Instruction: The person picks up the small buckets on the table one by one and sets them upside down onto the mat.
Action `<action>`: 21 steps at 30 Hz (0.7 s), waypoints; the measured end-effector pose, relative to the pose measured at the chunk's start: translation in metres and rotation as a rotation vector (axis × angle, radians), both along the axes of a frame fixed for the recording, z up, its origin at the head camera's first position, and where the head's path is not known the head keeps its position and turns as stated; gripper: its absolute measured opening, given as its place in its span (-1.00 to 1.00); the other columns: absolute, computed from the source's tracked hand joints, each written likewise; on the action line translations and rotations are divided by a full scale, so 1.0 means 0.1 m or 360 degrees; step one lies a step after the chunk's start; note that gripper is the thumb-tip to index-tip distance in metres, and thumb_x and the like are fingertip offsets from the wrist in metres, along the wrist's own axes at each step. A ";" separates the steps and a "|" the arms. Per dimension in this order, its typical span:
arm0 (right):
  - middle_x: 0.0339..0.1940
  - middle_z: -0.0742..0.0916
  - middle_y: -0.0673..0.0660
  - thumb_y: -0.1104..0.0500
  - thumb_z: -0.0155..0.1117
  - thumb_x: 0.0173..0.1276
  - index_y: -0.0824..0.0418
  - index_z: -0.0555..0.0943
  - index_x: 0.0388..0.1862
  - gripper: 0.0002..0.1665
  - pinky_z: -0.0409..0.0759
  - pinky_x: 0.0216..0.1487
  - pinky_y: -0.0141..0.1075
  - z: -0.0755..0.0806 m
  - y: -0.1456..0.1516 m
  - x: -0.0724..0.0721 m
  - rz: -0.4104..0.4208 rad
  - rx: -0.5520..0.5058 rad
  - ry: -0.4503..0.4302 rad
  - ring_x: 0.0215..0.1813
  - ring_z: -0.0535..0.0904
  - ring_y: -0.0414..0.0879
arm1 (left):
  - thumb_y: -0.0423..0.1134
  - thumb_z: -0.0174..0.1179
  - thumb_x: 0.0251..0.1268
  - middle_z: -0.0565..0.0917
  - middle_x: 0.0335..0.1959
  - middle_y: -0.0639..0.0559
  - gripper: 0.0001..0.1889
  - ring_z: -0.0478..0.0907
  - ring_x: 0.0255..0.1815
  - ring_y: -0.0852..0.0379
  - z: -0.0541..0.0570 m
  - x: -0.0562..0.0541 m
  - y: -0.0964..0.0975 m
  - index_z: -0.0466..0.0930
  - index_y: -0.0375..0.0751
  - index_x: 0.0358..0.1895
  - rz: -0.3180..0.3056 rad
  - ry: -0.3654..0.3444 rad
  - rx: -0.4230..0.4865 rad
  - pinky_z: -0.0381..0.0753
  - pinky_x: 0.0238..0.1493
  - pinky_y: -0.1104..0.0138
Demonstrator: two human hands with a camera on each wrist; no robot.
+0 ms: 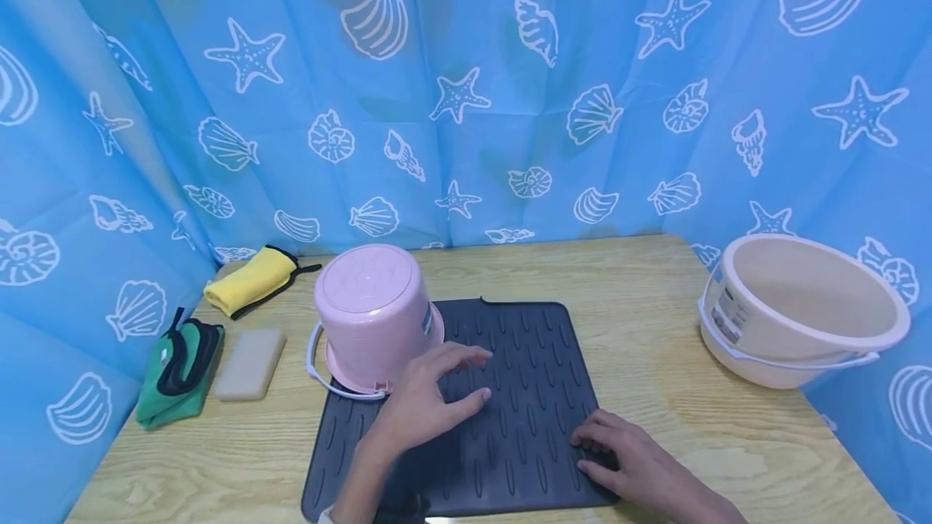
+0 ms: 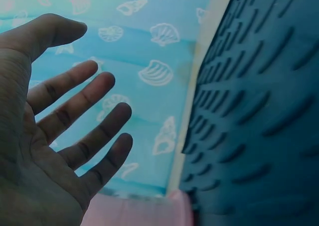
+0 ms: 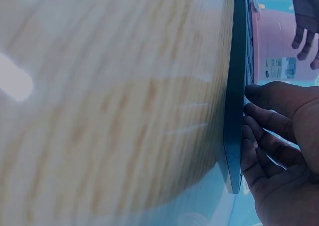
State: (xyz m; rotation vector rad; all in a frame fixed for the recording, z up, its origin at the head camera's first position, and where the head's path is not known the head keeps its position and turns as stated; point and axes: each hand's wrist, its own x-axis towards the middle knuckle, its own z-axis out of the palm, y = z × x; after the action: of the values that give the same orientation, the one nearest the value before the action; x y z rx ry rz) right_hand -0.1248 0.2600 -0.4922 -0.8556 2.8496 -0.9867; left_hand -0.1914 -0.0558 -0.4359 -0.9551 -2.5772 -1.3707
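Observation:
A pink bucket (image 1: 374,314) stands upside down on the left part of a dark ribbed mat (image 1: 510,427), its pale handle hanging on the left side. My left hand (image 1: 429,403) is over the mat just right of the bucket, thumb and fingers spread apart with nothing between them. In the left wrist view the fingers of that hand (image 2: 75,121) look loosely extended. My right hand (image 1: 641,459) is at the mat's right edge, fingers loosely bent. Its fingertips (image 3: 251,131) appear to touch the mat's surface in the right wrist view, gripping nothing.
A cream bucket (image 1: 801,306) stands upright at the table's right side. To the left lie a folded yellow cloth (image 1: 251,280), a folded green cloth (image 1: 178,374) and a whitish sponge-like block (image 1: 251,364). A blue shell-patterned curtain (image 1: 495,103) surrounds the wooden table (image 1: 655,314).

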 end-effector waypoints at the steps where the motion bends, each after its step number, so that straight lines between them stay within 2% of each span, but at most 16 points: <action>1: -0.18 0.57 -0.18 0.23 0.44 0.28 0.05 0.67 -0.14 -0.80 0.57 -0.26 -0.36 -0.01 0.00 0.00 -0.0008 0.0001 0.0002 -0.24 0.46 -0.36 | -0.05 0.36 0.24 0.63 0.07 0.27 -0.57 0.55 0.03 0.26 -0.03 0.01 0.01 0.59 0.25 0.19 -0.0010 -0.0027 0.0013 0.59 0.08 0.07; 4: -0.18 0.57 -0.18 0.23 0.44 0.28 0.05 0.67 -0.14 -0.80 0.57 -0.26 -0.37 -0.02 0.00 0.01 -0.0012 -0.0006 0.0000 -0.24 0.46 -0.36 | -0.06 0.36 0.25 0.63 0.07 0.23 -0.57 0.57 0.04 0.16 -0.12 0.04 0.04 0.60 0.22 0.20 -0.0029 -0.0104 0.0037 0.57 0.09 -0.02; 8: -0.18 0.57 -0.19 0.22 0.44 0.29 0.03 0.67 -0.13 -0.80 0.57 -0.25 -0.37 -0.01 0.01 0.00 -0.0007 -0.0012 -0.0007 -0.24 0.47 -0.36 | -0.06 0.36 0.24 0.64 0.08 0.17 -0.57 0.58 0.04 0.03 -0.24 0.07 0.07 0.60 0.19 0.20 -0.0030 -0.0159 0.0024 0.57 0.09 -0.01; 10: -0.18 0.57 -0.18 0.22 0.45 0.28 0.03 0.67 -0.13 -0.80 0.57 -0.26 -0.37 -0.01 0.01 -0.01 0.0011 -0.0018 0.0022 -0.24 0.47 -0.35 | -0.06 0.36 0.24 0.64 0.07 0.15 -0.57 0.58 0.04 0.04 -0.30 0.08 0.09 0.60 0.18 0.20 -0.0025 -0.0176 0.0009 0.57 0.09 0.03; 14: -0.18 0.57 -0.16 0.22 0.45 0.28 0.04 0.67 -0.14 -0.80 0.57 -0.28 -0.36 -0.01 0.02 -0.02 0.0039 -0.0027 0.0063 -0.25 0.47 -0.34 | -0.03 0.35 0.24 0.63 0.07 0.23 -0.57 0.57 0.03 0.11 -0.38 0.11 0.13 0.61 0.14 0.20 -0.0017 -0.0209 -0.0032 0.57 0.10 0.10; 18: -0.17 0.57 -0.19 0.19 0.44 0.30 0.02 0.67 -0.12 -0.81 0.58 -0.24 -0.36 -0.01 0.02 -0.01 0.0001 -0.0007 -0.0017 -0.23 0.47 -0.36 | 0.03 0.32 0.26 0.62 0.05 0.27 -0.55 0.54 0.00 0.16 -0.45 0.15 0.15 0.62 0.09 0.21 -0.0017 -0.0239 -0.0092 0.55 0.11 0.13; 21: -0.16 0.57 -0.20 0.18 0.43 0.30 0.00 0.67 -0.12 -0.80 0.58 -0.23 -0.36 -0.02 0.01 0.00 -0.0018 0.0000 -0.0023 -0.22 0.47 -0.36 | 0.06 0.31 0.27 0.63 0.02 0.26 -0.55 0.54 -0.02 0.19 -0.48 0.18 0.16 0.62 0.11 0.21 -0.0020 -0.0255 -0.0139 0.54 0.10 0.13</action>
State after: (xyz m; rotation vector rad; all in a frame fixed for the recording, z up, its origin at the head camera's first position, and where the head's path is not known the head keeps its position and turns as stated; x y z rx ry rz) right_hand -0.1246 0.2612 -0.4945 -0.8301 2.8456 -0.9902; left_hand -0.1738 -0.0399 -0.4841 -0.9094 -2.7739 -1.4027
